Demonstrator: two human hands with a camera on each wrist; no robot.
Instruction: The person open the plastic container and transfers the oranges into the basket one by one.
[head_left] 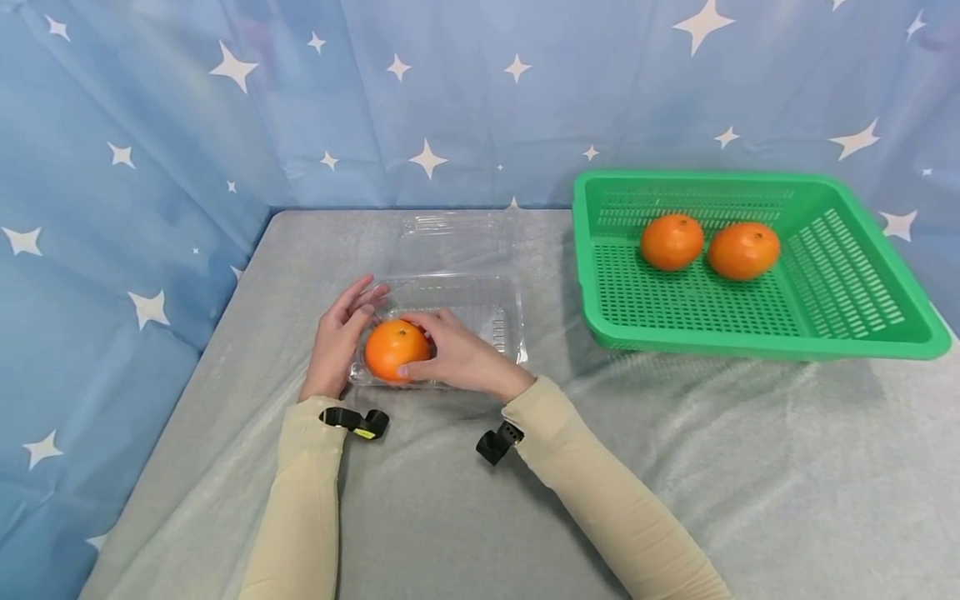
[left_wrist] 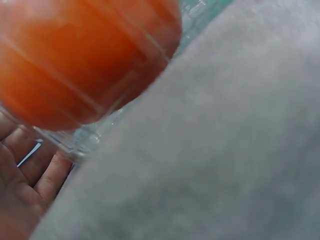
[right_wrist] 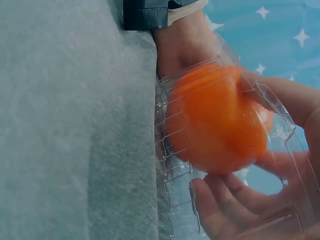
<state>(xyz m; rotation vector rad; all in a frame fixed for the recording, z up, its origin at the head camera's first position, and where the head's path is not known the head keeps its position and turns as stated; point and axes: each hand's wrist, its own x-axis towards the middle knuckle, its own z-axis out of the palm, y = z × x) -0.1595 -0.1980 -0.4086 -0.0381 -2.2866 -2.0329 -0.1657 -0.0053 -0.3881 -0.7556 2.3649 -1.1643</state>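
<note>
In the head view an orange sits in the near left corner of a clear plastic box whose lid lies folded back. My right hand grips it from the right, thumb in front and fingers behind. Beside the box's left wall is my left hand, its fingers extended and slightly spread. The left wrist view shows the orange through the plastic, with fingers by the box's edge. Curled fingers of the right hand appear around the orange in the right wrist view.
A green plastic basket stands on the right of the grey cloth-covered table. Two oranges lie in it, side by side. A blue curtain with white stars hangs behind the table and along its left side.
</note>
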